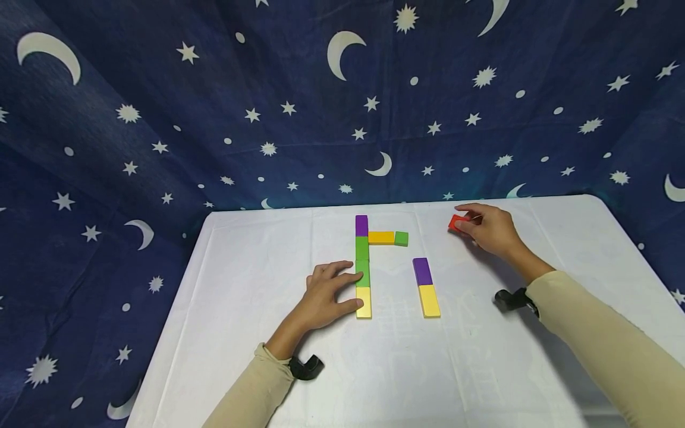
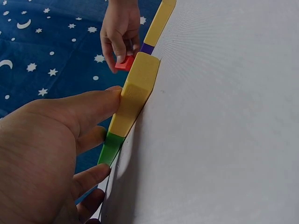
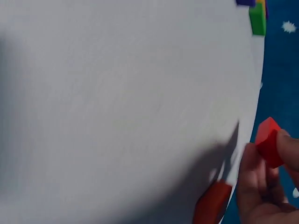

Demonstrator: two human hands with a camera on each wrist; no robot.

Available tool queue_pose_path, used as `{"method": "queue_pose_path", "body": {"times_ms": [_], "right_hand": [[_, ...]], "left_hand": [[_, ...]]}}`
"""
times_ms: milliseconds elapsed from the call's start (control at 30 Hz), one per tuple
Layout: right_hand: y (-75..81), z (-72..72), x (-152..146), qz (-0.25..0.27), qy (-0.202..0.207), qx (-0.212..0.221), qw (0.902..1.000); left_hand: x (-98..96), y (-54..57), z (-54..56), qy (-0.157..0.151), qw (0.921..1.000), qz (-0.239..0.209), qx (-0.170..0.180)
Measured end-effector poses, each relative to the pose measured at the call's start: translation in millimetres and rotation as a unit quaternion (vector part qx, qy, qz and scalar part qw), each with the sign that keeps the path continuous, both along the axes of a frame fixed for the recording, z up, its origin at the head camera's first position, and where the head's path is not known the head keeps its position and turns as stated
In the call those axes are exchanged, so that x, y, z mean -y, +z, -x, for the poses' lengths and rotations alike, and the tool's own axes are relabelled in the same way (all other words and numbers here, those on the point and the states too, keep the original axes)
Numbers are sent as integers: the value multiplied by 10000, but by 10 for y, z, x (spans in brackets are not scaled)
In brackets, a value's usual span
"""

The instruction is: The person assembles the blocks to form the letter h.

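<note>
My left hand (image 1: 320,297) rests beside a column of blocks, its fingers loosely extended. The thumb touches the yellow block (image 2: 133,93) at the near end, and a fingertip lies on the green block (image 1: 363,272) above it. Farther up stand a second green block (image 1: 362,248) and a purple block (image 1: 361,226). An orange block (image 1: 381,238) and a small green block (image 1: 401,239) branch off to the right. At the far right, my right hand (image 1: 491,229) pinches a red block (image 3: 268,142) between thumb and fingers, raised over the table.
Right of the column, a purple block (image 1: 422,271) and a yellow block (image 1: 430,301) lie end to end. Low in the right wrist view, an orange-red block (image 3: 213,204) lies near the right hand. The white table (image 1: 481,374) ends at a dark blue star-patterned cloth (image 1: 299,119).
</note>
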State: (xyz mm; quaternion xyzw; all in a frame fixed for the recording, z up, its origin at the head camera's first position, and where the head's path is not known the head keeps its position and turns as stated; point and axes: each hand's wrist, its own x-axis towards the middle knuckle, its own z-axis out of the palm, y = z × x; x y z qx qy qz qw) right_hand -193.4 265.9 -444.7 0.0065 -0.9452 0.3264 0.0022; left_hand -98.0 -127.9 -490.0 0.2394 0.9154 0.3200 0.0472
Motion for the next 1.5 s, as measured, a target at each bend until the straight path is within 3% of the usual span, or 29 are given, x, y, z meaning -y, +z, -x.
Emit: {"method": "queue_pose_path", "body": {"times_ms": [233, 367, 467, 767, 1167, 1500], "right_hand": [[45, -55, 171, 657, 213, 577, 9959], [51, -60, 262, 1278, 241, 915, 9873], [39, -65, 335, 1408, 182, 1101, 9837], [-10, -84, 521, 1304, -118, 1350, 9822], [-29, -79, 620, 1313, -75, 1502, 9799], [-40, -48, 687, 922, -19, 1567, 9833]], "left_hand": [[-8, 0, -1, 9, 10000, -11, 8], [-10, 7, -2, 10, 10000, -25, -14], [-9, 8, -3, 16, 10000, -9, -42], [-7, 2, 3, 19, 10000, -9, -22], [-8, -13, 1, 32, 10000, -39, 0], [-5, -9, -3, 41, 10000, -33, 14]]}}
